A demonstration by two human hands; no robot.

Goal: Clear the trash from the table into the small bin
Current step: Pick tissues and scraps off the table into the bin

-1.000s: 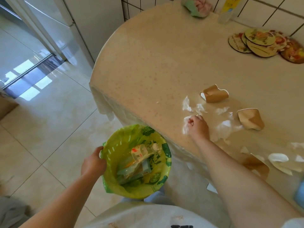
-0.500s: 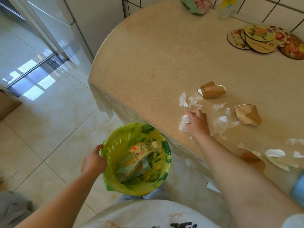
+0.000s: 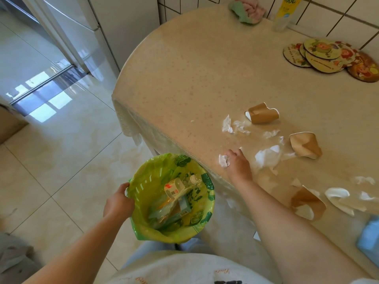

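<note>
My left hand point(image 3: 118, 201) grips the rim of a small green bin point(image 3: 155, 226) lined with a printed bag, held just below the table edge; a plastic bottle and cartons lie inside. My right hand point(image 3: 239, 166) rests on the beige table point(image 3: 194, 78) near its edge, fingers closed on a crumpled white tissue point(image 3: 223, 160). More tissue scraps point(image 3: 233, 127) lie beyond it, and a larger tissue point(image 3: 267, 156) lies to its right. Crushed brown paper cups lie at the middle point(image 3: 262, 115), at the right point(image 3: 305, 147) and near me point(image 3: 307, 203).
Round picture coasters point(image 3: 328, 56) are stacked at the far right. A yellow bottle point(image 3: 284, 13) and a pink-green cloth point(image 3: 248, 11) stand by the tiled wall. A blue object point(image 3: 369, 238) sits at the right edge. Tiled floor and a fridge lie to the left.
My right hand has drawn the white tissue toward the table edge and closed on it. The bin and my left hand have stayed put.
</note>
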